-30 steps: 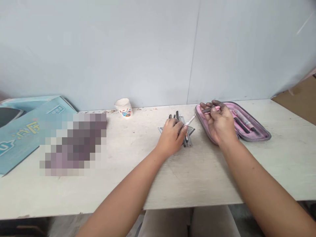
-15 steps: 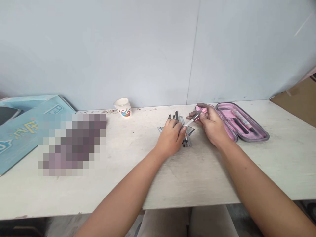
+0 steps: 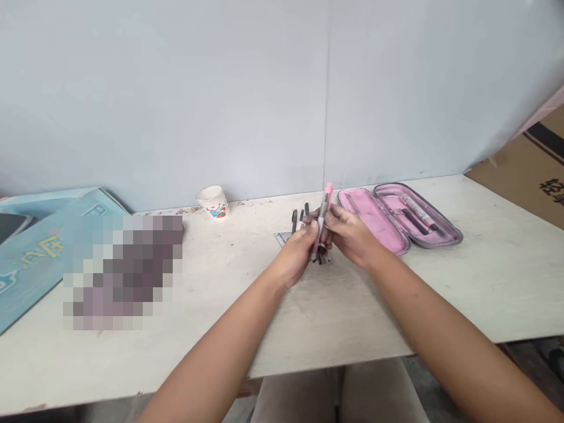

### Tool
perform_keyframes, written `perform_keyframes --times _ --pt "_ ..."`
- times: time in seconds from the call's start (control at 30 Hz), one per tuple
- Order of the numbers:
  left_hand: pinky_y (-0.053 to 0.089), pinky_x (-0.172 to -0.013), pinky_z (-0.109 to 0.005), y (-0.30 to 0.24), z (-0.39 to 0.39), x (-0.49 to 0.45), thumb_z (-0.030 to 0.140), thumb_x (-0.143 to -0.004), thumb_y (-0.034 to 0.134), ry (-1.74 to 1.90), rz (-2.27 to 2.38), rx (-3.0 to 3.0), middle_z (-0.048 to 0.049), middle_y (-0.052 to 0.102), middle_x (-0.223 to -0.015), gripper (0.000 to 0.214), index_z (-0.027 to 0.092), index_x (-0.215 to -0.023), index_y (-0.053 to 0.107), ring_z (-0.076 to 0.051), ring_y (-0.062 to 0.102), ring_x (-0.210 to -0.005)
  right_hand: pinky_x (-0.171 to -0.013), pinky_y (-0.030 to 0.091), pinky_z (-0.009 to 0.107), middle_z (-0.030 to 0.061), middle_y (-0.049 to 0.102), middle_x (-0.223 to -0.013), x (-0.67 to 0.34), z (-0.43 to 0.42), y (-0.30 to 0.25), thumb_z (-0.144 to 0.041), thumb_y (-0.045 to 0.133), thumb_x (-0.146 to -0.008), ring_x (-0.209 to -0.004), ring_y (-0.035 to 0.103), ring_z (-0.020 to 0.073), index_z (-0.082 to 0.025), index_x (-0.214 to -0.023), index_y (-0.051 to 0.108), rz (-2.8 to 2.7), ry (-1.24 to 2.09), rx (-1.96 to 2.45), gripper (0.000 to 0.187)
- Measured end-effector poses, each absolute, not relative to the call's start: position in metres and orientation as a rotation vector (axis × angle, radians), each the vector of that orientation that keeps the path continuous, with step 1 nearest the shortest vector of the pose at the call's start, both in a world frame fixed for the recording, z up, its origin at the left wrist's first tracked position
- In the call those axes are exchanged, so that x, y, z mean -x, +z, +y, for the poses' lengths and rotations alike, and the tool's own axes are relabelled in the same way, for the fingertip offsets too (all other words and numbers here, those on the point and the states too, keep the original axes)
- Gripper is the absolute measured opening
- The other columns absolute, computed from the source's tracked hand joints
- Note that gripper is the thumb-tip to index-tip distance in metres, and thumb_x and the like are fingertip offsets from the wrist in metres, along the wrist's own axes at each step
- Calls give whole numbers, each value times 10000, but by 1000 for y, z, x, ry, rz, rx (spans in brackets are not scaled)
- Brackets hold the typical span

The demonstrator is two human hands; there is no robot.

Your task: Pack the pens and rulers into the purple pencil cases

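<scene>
ok so both hands are right up together over the middle of the table, and between them there's a pink pen (image 3: 322,220) standing pretty much upright, top end pointing away from me with a silvery bit along the barrel. the left hand (image 3: 293,257) is closed around the lower part of it, and the right hand (image 3: 350,233) comes in from the other side with its fingers (image 3: 332,216) curled narrow on the pen too, so it's pinched between both, not sitting on the table. right under the hands there's a set square (image 3: 282,238), mostly hidden, with a few dark pens (image 3: 294,221) on it, their ends poking out past the fingers. just to the right sits an open pink zip pencil case (image 3: 365,220), lying flat with both halves spread, and the far half has a slim black pen (image 3: 414,221) and a pink and grey pen (image 3: 416,210) in it. further left, near the wall, is a little paper cup (image 3: 212,202) with a colourful print, then a light blue box (image 3: 44,235) at the table's left end, partly covered by a pixelated blur (image 3: 123,270) i can't make out. a cardboard box (image 3: 529,176) pokes in past the right end of the pale table (image 3: 396,305).
</scene>
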State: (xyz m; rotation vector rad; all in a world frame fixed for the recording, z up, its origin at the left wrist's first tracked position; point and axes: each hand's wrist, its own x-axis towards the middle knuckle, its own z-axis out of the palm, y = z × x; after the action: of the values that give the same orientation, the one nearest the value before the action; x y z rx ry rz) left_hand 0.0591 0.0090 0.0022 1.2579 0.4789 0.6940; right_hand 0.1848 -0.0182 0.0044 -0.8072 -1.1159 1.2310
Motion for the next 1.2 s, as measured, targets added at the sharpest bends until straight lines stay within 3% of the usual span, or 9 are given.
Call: perform_keyframes --times 0.13,0.27,0.4,0.53,0.8,0.97,1.2 --pt "416 -626 -236 5 12 -74 564 -793 485 767 591 -1323 -11 548 -705 406 162 -753 526 -107 502 -643 -480 386 242 -51 469 -545 -193 -16 7 -546 514 -783 -482 428 93 -196 -874 591 -1250 1040 929 370" --pt "434 -816 -307 20 9 -108 474 -860 407 775 673 -1699 -48 620 -872 352 168 -901 577 -160 555 -843 -708 439 285 16 600 -786 -231 -26 19 -478 499 -809 -746 555 141 -184 -829 570 -1282 565 1120 303" --pt "385 -943 -359 27 0 -156 310 -862 416 691 718 -2262 -80 603 -1048 257 171 -993 587 -201 519 -1030 -814 403 333 64 601 -868 -297 -44 18 -414 476 -821 -861 540 189 -183 -831 562 -1122 -68 1436 246" --pt "362 -971 -421 18 -9 -207 316 -840 440 515 721 -2624 -112 552 -1155 339 170 -1132 530 -252 453 -1136 -858 357 388 120 588 -928 -361 -61 -1 -387 435 -825 -943 494 249 -170 -843 586 -1013 -459 1819 265" --pt "352 -923 -473 -1 -11 -265 398 -831 424 312 828 -2873 -150 510 -1189 442 156 -1200 455 -319 431 -1134 -981 162 530 177 592 -980 -388 -59 -25 -380 396 -833 -1011 422 306 -111 -906 654 -1230 -481 2362 379" --pt "356 -914 -468 -3 -23 -261 414 -838 412 356 811 -2842 -135 515 -1166 430 159 -1182 455 -307 441 -1113 -982 168 537 174 587 -979 -388 -58 -26 -450 365 -850 -1000 436 300 -109 -943 641 -1216 -506 2351 448" --pt "367 -926 -441 12 -35 -198 396 -857 412 495 823 -2782 -107 513 -1169 371 190 -1159 474 -263 448 -1116 -975 195 512 155 590 -933 -384 -67 -31 -345 364 -849 -967 455 290 -128 -899 649 -1249 -715 2277 361"
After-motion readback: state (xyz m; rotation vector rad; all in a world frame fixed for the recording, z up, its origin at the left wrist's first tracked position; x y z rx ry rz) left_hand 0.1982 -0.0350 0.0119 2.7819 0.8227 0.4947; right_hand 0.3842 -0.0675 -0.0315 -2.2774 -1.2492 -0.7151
